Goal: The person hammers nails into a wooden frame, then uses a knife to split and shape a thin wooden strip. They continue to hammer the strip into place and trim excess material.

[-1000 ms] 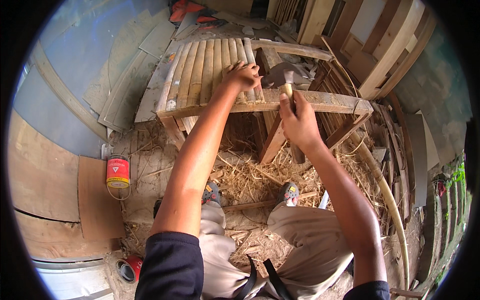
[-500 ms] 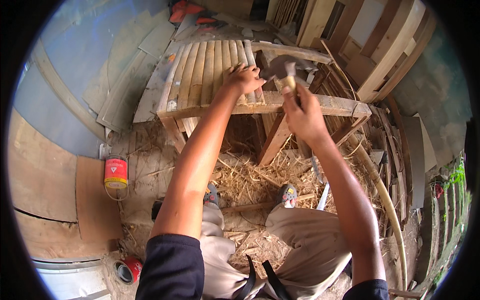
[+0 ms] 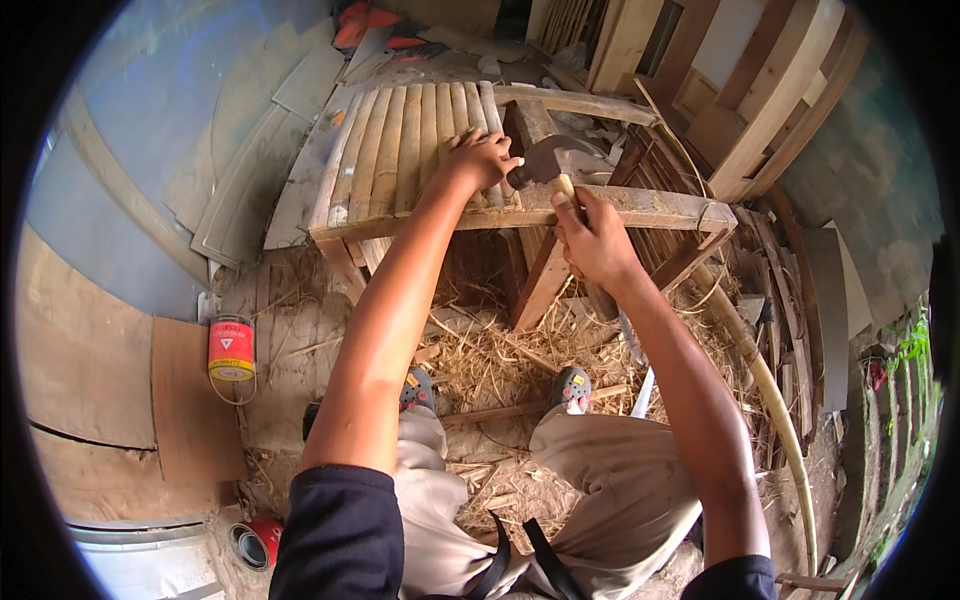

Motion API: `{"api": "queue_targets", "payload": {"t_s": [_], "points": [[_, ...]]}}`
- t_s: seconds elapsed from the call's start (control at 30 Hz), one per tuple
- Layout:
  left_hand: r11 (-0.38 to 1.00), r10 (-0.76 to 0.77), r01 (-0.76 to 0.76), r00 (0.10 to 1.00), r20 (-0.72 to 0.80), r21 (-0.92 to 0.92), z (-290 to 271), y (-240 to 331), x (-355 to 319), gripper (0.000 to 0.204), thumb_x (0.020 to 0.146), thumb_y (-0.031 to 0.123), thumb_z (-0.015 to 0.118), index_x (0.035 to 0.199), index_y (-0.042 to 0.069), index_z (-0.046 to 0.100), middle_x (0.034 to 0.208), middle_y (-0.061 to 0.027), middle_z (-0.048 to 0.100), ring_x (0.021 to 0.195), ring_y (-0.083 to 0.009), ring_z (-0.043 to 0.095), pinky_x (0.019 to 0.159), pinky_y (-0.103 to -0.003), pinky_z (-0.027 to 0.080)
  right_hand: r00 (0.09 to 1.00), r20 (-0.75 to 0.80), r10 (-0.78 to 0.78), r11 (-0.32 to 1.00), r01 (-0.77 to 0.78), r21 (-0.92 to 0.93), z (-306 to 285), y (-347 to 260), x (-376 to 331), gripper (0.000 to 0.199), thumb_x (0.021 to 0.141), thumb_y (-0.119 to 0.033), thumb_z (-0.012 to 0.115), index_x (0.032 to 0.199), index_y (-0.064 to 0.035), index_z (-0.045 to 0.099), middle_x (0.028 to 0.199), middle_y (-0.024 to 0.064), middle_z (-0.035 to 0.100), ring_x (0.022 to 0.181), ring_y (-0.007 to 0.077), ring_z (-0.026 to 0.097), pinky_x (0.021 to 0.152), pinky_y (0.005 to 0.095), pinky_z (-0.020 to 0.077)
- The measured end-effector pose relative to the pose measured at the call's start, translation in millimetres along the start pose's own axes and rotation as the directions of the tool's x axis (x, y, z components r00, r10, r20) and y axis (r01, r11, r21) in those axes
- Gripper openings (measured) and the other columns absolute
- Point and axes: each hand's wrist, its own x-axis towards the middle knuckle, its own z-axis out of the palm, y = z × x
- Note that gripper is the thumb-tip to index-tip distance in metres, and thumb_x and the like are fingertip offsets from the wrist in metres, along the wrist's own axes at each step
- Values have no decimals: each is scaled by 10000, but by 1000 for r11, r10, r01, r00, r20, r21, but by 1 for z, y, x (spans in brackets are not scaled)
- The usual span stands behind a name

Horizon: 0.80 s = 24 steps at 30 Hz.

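My right hand (image 3: 597, 238) is closed round the pale handle of a claw hammer (image 3: 548, 160). The dark hammer head is low beside the edge of the slats, close to my left thumb. My left hand (image 3: 480, 160) rests on the bamboo slats (image 3: 403, 150) with its fingers apart and its thumb stretched toward the hammer; whether a nail is under it, I cannot make out. Side by side, the slats cover the left part of a wooden frame (image 3: 640, 207). The frame's right part is bare, with its crosspieces showing.
Straw and shavings (image 3: 490, 355) litter the ground under the frame. A red and yellow can (image 3: 232, 347) stands at the left, and another red can (image 3: 257, 543) lies nearer. A long pole (image 3: 757, 370) runs along the right. Wooden boards (image 3: 780, 110) lean at the far right.
The hammer has come down and slightly left, from a blurred swing to beside the slat edge. My right hand has lowered with it. My left hand stays on the slats.
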Motion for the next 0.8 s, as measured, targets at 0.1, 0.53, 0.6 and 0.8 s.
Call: {"api": "queue_targets", "payload": {"t_s": [0.1,0.53,0.6,0.8], "points": [[1000,7,-6,1000,-13,25,0,0,-2,655,963,581,374,1505,215,409,1623,6,279,1505,-282,212,1219,-489,135,973,-199,-117,986,137,92,3,6,-1,402,1029,-375,511,1078,23,539,741,192,636,668,244,637,617,397,486],[999,18,-17,999,-26,36,0,0,-6,557,1015,494,298,1494,236,416,1620,19,281,1493,-293,239,1214,-501,144,978,-134,-161,986,154,-56,7,3,-6,338,1054,-385,471,1011,-50,501,683,13,515,573,99,495,486,296,416],[1000,5,-5,1000,-13,16,-1,0,-3,552,994,462,347,1493,237,424,1621,22,282,1495,-286,238,1220,-480,144,947,-97,-305,930,274,-245,9,4,-4,327,1057,-385,464,1033,-59,483,666,-5,486,521,86,462,432,277,394],[1000,8,-9,999,-37,-6,0,0,-4,574,999,480,351,1497,207,435,1616,0,296,1487,-294,261,1221,-463,159,970,-239,-54,932,135,337,11,10,-4,408,1032,-376,506,1099,25,537,732,146,596,663,230,584,624,437,488]]}}
